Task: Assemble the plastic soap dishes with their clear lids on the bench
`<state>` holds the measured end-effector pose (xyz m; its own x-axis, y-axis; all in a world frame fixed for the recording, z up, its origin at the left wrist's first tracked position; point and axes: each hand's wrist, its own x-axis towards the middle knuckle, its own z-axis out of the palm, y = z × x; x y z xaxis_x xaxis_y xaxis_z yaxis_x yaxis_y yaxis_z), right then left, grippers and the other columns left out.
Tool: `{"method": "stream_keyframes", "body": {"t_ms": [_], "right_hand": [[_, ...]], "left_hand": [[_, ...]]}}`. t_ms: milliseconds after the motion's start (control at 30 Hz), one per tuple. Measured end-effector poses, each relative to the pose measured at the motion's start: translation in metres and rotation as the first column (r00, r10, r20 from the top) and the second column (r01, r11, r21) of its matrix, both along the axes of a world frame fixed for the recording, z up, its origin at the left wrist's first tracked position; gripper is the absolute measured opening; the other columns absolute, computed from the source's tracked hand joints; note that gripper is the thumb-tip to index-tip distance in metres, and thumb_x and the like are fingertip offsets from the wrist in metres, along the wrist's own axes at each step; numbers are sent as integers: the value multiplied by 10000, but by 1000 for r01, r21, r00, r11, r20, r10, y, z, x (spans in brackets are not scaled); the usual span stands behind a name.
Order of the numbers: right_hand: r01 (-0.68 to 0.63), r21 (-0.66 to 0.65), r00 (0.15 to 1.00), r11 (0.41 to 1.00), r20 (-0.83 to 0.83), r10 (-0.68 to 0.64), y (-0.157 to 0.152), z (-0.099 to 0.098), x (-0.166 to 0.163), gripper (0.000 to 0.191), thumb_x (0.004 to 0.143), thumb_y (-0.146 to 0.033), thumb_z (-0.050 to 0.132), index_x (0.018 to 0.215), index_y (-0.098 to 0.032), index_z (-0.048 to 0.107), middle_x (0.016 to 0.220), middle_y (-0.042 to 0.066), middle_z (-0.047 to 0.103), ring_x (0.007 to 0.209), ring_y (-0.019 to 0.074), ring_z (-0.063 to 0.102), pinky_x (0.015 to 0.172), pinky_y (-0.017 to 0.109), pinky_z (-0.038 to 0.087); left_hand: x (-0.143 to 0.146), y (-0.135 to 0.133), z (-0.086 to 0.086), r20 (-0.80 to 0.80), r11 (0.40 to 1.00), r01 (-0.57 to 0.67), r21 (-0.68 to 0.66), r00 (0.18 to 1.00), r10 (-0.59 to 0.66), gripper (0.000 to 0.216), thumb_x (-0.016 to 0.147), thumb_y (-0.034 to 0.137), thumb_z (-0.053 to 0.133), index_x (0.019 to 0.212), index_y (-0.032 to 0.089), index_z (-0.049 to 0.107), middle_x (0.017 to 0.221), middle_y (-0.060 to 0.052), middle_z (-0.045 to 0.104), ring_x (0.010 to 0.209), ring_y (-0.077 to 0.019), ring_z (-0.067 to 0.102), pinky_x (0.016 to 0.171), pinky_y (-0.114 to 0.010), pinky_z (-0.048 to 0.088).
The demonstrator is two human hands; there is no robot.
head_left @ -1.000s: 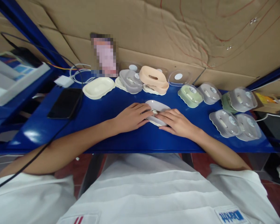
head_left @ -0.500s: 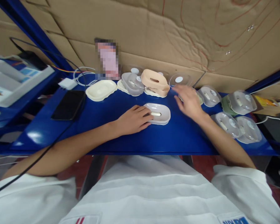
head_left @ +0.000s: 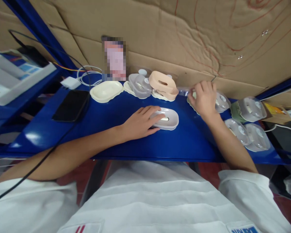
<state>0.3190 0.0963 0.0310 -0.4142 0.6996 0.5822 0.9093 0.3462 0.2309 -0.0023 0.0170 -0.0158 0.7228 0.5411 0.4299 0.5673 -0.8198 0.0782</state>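
At the middle of the bench point(head_left: 135, 149), the left hand point(head_left: 143, 122) lies spread over the grey dish point(head_left: 172, 120) at its nine-o'clock end; toward two o'clock, the right hand point(head_left: 204, 98) seems to pinch a clear cover point(head_left: 183, 92), best held by its edge.

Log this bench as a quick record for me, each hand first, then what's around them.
Left hand: on the left end of a pale grey oval dish
In dish: white stick-like piece
Right hand: at a clear plastic lid, grip partly hidden
Behind: cream tray, peach slotted piece
Far left: black smartphone
Surface: blue table
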Motion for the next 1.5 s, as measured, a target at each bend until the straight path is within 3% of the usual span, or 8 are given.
{"method": "stream_keyframes", "body": {"t_ms": [133, 200, 333, 667, 967, 1233, 1400, 1500], "right_hand": [[-182, -88, 983, 979, -1, 182, -74, -11, -32, 211, 1093, -367, 514, 1059, -221, 663, 1061, 134, 734, 1021, 334, 658, 918, 518, 496], [-339, -245, 940, 908, -39, 340, -91, -14, -44, 286, 1085, -453, 565, 1183, -206, 672, 1196, 151, 747, 1122, 349, 678, 983, 527, 504], [-543, -457, 830, 704, -166, 533, -93, -13, -50, 479, 1092, -483, 584, 1491, -219, 584, 1532, 157, 636, 1418, 337, 593, 1185, 548, 434], [-636, -511, 757, 578, -271, 594, -85, -26, -42, 553, 1128, -250, 459, 1669, -361, 416, 1698, 35, 498, 1608, 256, 423, 1367, 635, 182], [-404, -528, 900, 747, -83, 428, -91, 1, -28, 418, 1065, -394, 604, 1460, -257, 605, 1527, 151, 626, 1396, 371, 581, 1096, 548, 468], [16, -339, 999, 941, 43, -2, -61, -7, 2, 441, 1069, -345, 497, 1473, -185, 573, 1526, 199, 619, 1350, 426, 589, 1111, 627, 431], [-157, -328, 988, 932, -64, 144, -18, -15, -28, 590, 1086, -347, 450, 1642, -155, 406, 1706, 192, 449, 1559, 376, 435, 1238, 598, 347], [-255, -352, 967, 901, -109, 231, 17, -15, -53, 550, 1094, -372, 458, 1605, -172, 476, 1650, 172, 534, 1543, 351, 468, 1264, 590, 304]], "left_hand": [[0, 0, -2, 182, 977, -79, -196, 977, 115, 877, 950, 453, 779, 1666, 209, 335, 1705, -229, 358, 1545, -401, 459, 1181, -531, 518], [-1, 3, -6, 208, 948, -61, -311, 969, 130, 1011, 926, 524, 803, 1709, 242, 230, 1706, -215, 360, 1548, -395, 462, 1184, -539, 527], [-3, 8, -17, 209, 933, 18, -359, 976, 61, 1062, 906, 537, 833, 1718, 285, 197, 1689, -199, 373, 1591, -390, 403, 1235, -563, 480], [-7, 17, -17, 202, 927, -60, -371, 969, 144, 1092, 737, 523, 975, 1609, 237, 382, 1512, -177, 426, 1365, -368, 586, 1171, -561, 543], [-1, 7, -11, 71, 929, -112, -352, 987, 146, 961, 949, 468, 787, 1699, 227, 237, 1588, -204, 436, 1460, -392, 539, 1174, -555, 527], [1, 4, -11, -39, 940, -140, -311, 990, 135, 790, 1031, 469, 641, 1689, 198, 296, 1642, -210, 426, 1426, -401, 578, 1201, -555, 493], [3, 4, -9, -27, 940, -149, -306, 989, 148, 757, 1029, 428, 632, 1682, 192, 332, 1622, -210, 456, 1399, -398, 596, 1175, -572, 515], [2, 5, -7, 25, 951, -149, -272, 987, 162, 733, 1025, 401, 627, 1667, 169, 359, 1612, -221, 463, 1422, -406, 569, 1179, -583, 510]]}}
